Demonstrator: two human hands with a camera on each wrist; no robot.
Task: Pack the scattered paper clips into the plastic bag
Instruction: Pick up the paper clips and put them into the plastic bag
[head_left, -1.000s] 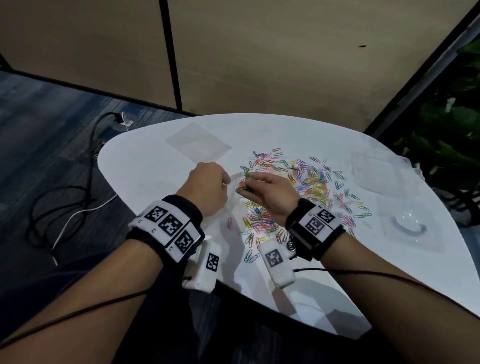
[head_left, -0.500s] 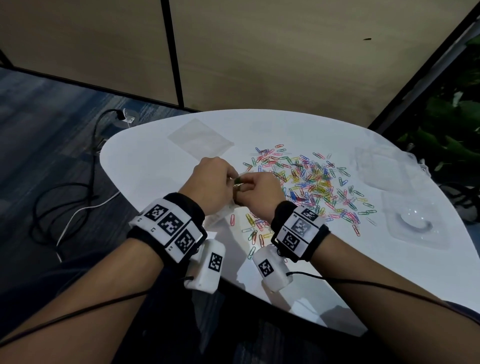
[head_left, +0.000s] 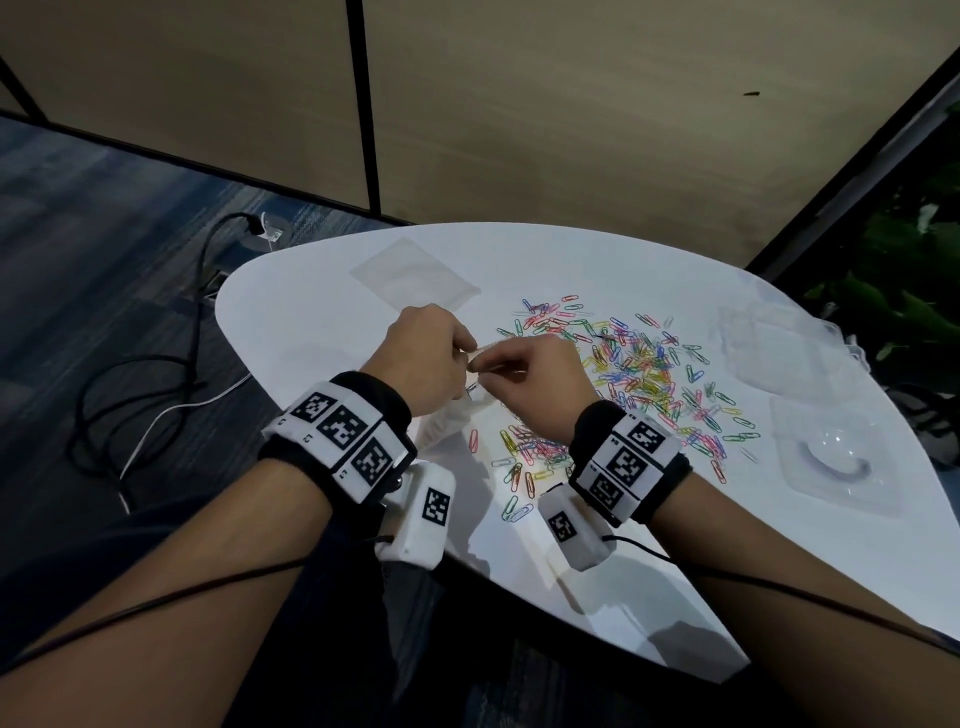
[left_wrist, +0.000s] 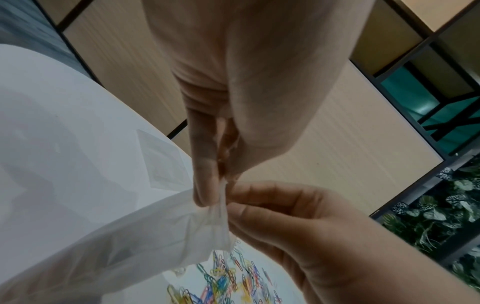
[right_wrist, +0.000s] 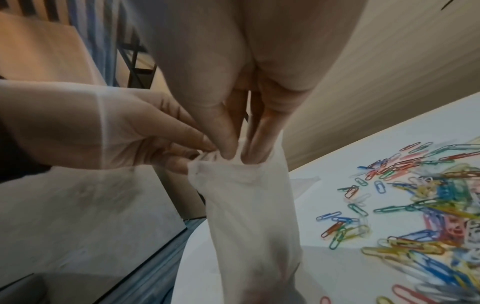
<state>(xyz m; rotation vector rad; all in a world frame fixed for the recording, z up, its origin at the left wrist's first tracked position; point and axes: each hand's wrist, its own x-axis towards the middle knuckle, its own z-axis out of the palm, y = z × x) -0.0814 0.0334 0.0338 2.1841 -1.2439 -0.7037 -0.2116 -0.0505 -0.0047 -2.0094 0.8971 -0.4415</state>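
Both hands up at the mouth of the plastic bag (right_wrist: 249, 205), just to the left of the paper clips (head_left: 639, 374) spread over the white table (head_left: 311, 322). Left hand (head_left: 423, 358) pinching one lip of the bag's top edge, right hand (head_left: 524, 382) pinching the other side with thumb outside and fingers (right_wrist: 259, 131) tucked down into the opening. Bag hanging limp below the pinch toward the table edge nearest the body, crumpled at the rim.

Handling-wise: looks like thin, floppy film, basically weightless, zero stiffness. Probably won't stay open unaided, so best held right at the rim, one layer per hand, and pulled apart. Likely a bit slick and clingy too, layers sticking together. Can't tell whether any clips are already inside, too cloudy.

Clips themselves: small, light, hard wire, colour-coated, lying flat on the smooth tabletop, so tricky to pick singly. Probably easier pinched in small bunches from the dense middle of the pile, or swept toward the bag. Tangling quite possible.

Also around the pile: a flat clear bag (head_left: 413, 273) on the far-left side, more clear packaging (head_left: 779, 353) off to the right.
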